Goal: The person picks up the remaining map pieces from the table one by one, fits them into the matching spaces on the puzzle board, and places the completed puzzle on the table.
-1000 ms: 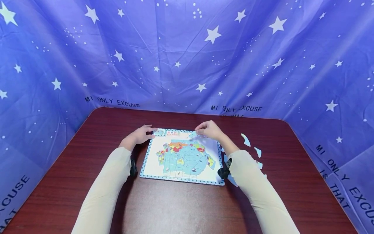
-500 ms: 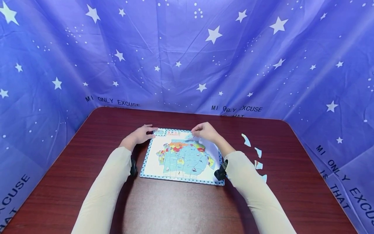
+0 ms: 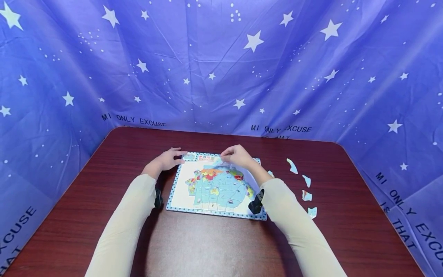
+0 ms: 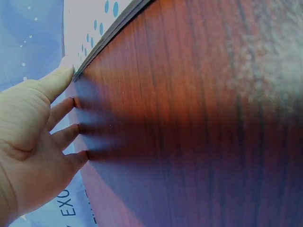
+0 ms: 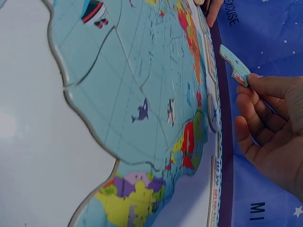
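Pinching a small map piece [image 5: 238, 68] in the fingers of my right hand [image 5: 279, 125], I hold it over the puzzle board [image 3: 181, 195], whose dotted border frames a white base. Nearer me than those fingers, joined pieces [image 3: 216, 188] fill the board's middle, bare white showing around them. The fingers of my left hand [image 3: 167, 159] are spread wide, thumb at the board's edge. Rightward of my pinching fingers, loose pieces [image 3: 307, 195] lie on the table [image 3: 214, 246].
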